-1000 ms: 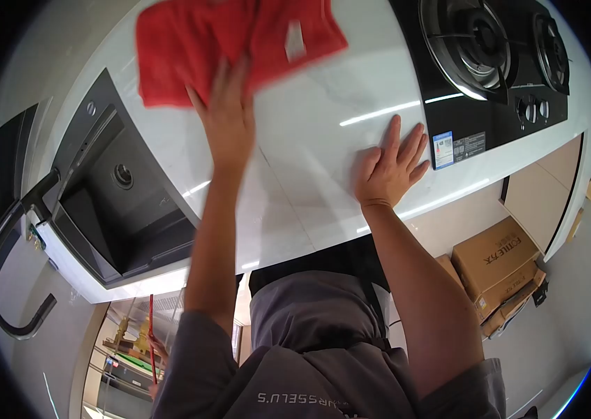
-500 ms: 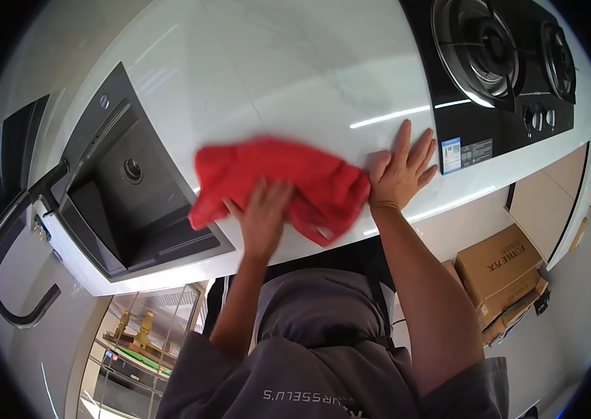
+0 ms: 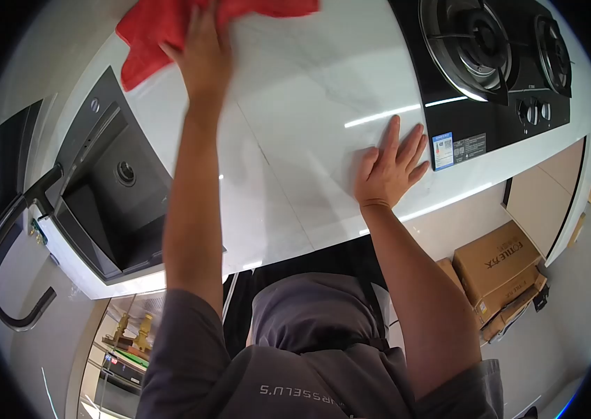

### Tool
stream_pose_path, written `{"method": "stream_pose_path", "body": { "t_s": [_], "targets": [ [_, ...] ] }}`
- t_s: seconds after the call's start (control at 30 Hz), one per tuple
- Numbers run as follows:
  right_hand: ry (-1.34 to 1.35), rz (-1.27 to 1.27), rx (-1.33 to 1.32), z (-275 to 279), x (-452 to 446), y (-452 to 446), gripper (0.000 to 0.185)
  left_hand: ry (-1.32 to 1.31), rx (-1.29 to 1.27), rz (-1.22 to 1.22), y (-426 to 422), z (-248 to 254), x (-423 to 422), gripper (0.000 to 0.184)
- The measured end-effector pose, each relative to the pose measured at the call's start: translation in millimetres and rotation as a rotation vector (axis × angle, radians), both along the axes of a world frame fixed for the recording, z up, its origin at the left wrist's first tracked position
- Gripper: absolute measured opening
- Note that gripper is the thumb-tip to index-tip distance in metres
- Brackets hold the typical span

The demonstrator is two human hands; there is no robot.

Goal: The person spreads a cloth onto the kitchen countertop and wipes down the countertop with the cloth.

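My left hand is stretched far forward, pressing on a rumpled red cloth on the white countertop. The cloth spreads to both sides of the fingers, and its far part runs out of the top of the view. Flat on the counter to the right, my right hand has its fingers spread and holds nothing. Its fingertips are close to the front left corner of the black gas hob.
A dark sink with a black faucet lies to the left. Below the counter on the right, cardboard boxes are stacked beside an open cabinet. An open pull-out rack with brass-coloured fittings shows at the lower left.
My left hand has swept the red cloth from the counter's front edge forward and left to the far side. My right hand stays planted in nearly the same place.
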State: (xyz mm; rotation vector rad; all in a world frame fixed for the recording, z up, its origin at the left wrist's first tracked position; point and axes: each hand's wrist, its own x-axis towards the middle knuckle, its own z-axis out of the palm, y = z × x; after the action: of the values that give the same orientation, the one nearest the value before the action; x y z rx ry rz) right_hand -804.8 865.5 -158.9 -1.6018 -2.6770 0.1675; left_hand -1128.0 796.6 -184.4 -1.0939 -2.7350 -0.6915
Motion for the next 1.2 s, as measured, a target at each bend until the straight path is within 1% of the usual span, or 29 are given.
{"method": "stream_pose_path", "body": {
  "t_s": [0.03,0.1,0.13,0.17,0.2,0.23,0.3,0.33,0.4,0.43,0.5,0.57,0.63,0.77,0.83,0.87,0.93,0.97,1.03,1.07,1.1,1.13,1.17,1.2],
  "targets": [
    [-0.006,-0.001,0.004,0,0,0,0.067,0.019,0.021,-0.059,-16,7,34,0.054],
    [-0.003,0.002,0.005,0,-1,0,0.067,-0.071,-0.128,-0.055,-58,20,110,0.055],
    [-0.005,-0.001,0.004,0,0,0,0.066,-0.163,-0.244,-0.063,-86,25,149,0.053],
    [-0.001,0.004,0.004,-1,0,0,0.066,-0.245,-0.324,-0.072,-111,33,188,0.057],
    [0.006,0.006,0.011,-1,1,0,0.066,-0.315,-0.256,-0.121,-142,39,227,0.059],
    [0.014,0.004,0.02,-2,1,0,0.065,-0.35,-0.406,-0.143,-170,39,266,0.05],
    [0.014,0.004,0.031,-5,4,0,0.065,-0.474,-0.406,-0.213,-211,54,317,0.048],
    [0.011,0.005,0.045,-7,3,1,0.065,-0.47,-0.409,-0.214,-216,60,316,0.048],
    [0.005,-0.002,0.044,-8,3,1,0.065,-0.382,-0.547,-0.443,-227,68,302,0.051],
    [-0.006,-0.007,0.043,-8,3,1,0.065,-0.381,-0.546,-0.446,-222,70,285,0.051],
    [-0.002,-0.006,0.031,-5,3,1,0.065,-0.346,-0.493,-0.455,-202,58,240,0.059],
    [0.004,-0.004,0.022,-3,1,2,0.066,-0.199,-0.51,-0.405,-174,43,194,0.069],
    [-0.001,0.004,-0.01,0,1,1,0.067,-0.084,-0.538,-0.354,-123,45,133,0.067],
    [-0.001,0.008,-0.021,2,1,2,0.068,0.134,-0.269,-0.139,-25,21,28,0.057],
    [-0.009,0.0,-0.032,2,0,1,0.068,0.156,-0.241,-0.02,20,17,-8,0.053],
    [-0.007,0.003,-0.033,1,0,1,0.068,0.157,-0.242,-0.016,37,24,-10,0.053],
    [-0.008,0.014,-0.004,-1,1,1,0.068,0.018,-0.229,0.186,66,35,-4,0.046],
    [-0.005,0.018,-0.003,-1,0,1,0.068,0.021,-0.228,0.189,66,38,-1,0.046],
    [-0.023,0.007,-0.016,1,0,1,0.068,-0.02,-0.261,0.114,54,34,15,0.046],
    [-0.022,0.009,-0.017,1,0,2,0.068,0.117,-0.225,0.008,36,20,25,0.051],
    [-0.021,0.009,-0.015,1,0,2,0.068,0.136,-0.263,-0.01,22,20,49,0.052],
    [-0.021,0.01,-0.013,0,1,1,0.068,0.098,-0.295,0.002,8,24,78,0.057],
    [-0.018,0.01,-0.014,-1,2,1,0.068,0.024,-0.38,0.022,-8,32,109,0.064],
    [-0.019,0.013,-0.008,-2,2,1,0.069,-0.017,-0.389,0.036,-28,30,139,0.069]
  ]
}}
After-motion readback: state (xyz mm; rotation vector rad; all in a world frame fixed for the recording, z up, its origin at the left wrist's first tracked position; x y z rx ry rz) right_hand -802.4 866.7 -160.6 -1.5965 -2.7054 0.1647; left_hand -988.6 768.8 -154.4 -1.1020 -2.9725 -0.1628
